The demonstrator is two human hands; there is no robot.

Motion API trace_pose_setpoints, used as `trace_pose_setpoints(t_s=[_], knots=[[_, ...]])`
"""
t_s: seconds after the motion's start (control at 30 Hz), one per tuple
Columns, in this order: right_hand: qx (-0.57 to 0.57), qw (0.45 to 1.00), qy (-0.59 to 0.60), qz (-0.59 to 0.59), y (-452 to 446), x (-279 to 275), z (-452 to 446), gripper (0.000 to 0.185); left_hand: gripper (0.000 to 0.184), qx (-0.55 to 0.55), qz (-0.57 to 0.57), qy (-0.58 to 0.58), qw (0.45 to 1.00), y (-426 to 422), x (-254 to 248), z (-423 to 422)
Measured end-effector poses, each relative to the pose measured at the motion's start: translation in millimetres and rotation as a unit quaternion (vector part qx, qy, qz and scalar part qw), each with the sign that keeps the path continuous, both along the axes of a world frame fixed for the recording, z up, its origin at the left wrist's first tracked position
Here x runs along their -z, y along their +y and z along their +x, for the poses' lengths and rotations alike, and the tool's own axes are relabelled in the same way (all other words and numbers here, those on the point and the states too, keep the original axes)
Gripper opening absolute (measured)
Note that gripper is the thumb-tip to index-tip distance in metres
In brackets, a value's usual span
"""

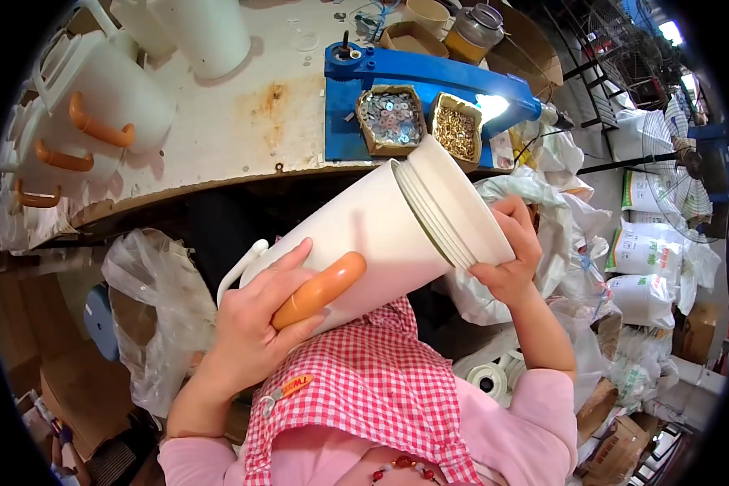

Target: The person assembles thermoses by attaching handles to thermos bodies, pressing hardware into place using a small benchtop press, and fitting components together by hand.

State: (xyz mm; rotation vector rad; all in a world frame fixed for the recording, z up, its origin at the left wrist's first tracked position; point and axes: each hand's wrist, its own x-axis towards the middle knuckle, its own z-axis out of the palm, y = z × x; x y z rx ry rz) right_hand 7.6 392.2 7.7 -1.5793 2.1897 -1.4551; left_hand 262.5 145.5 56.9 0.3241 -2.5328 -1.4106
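Over the checked apron point(356, 373), a white container point(356, 235) is slanting; the left hand point(259, 312) is gripping its orange handle point(320, 290), the right hand point(512, 257) is pinching the collar point(462, 202) at its end. Beyond, a blue machine point(433, 69) is standing.

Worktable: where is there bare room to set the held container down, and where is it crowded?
The worktable is mostly bare, though stained, between the white containers on the left and the blue tool on the right. Crowded: the left end, packed with containers, and the tool's base, bearing boxes of washers and gold-coloured parts.
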Motion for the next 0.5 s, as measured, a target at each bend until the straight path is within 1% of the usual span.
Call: trace_pose_setpoints(t_s=[0.07, 0.13, 0.27, 0.33, 0.37, 0.43, 0.5], knots=[[0.016, 1.000, 0.020, 0.008, 5, -1, -2, 0.068, 0.042, 0.009, -0.002, 0.006, 1.000, -3, 1, 2], [0.006, 0.999, 0.031, 0.014, -3, -2, 4, 0.068, 0.044, 0.036, -0.010, -0.011, 0.999, -1, 2, 3], [0.000, 1.000, 0.015, -0.004, -12, 4, 6, 0.062, 0.046, 0.034, -0.029, -0.019, 0.999, 4, 10, 1], [0.010, 1.000, -0.006, 0.025, -10, -1, 13, 0.059, 0.047, 0.042, -0.062, -0.014, 0.997, 8, 17, 6], [0.010, 1.000, -0.006, 0.028, -11, -1, 14, 0.059, 0.047, 0.042, -0.058, -0.014, 0.997, 10, 19, 6], [0.020, 0.999, -0.033, 0.032, -14, -2, 16, 0.051, 0.047, 0.037, -0.092, 0.006, 0.995, 15, 21, 5], [0.027, 0.998, -0.038, 0.043, -18, -6, 19, 0.048, 0.047, 0.034, -0.088, 0.010, 0.995, 16, 23, 4]])
